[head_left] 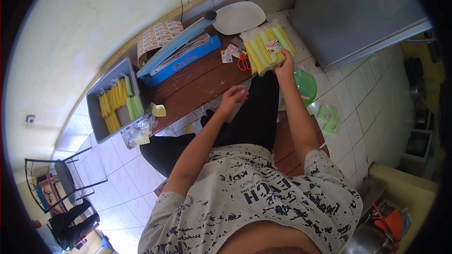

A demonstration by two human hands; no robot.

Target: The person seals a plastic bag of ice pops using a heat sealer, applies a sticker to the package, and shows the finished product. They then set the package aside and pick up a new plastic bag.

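Right hand [285, 67]: clamped on the near end of a clear bag of yellow and green ice pops [266, 49], on the low wooden table's [197, 87] right end.
Left hand [233, 98]: loosely curled, holding nothing, over the table's near edge.
Red scissors [243, 62]: just left of the bag.
Grey tray [102, 127]: far left, with more ice pops.

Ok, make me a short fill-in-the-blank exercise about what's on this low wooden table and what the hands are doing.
1. The right hand rests on a clear bag packed with yellow and ____ sticks.
2. The scissors lying on the wooden table have ____ handles.
3. The grey tray at the table's end holds loose sticks, most of them ____.
4. The left hand hovers over the table, holding ____.

Missing words: green; red; yellow; nothing
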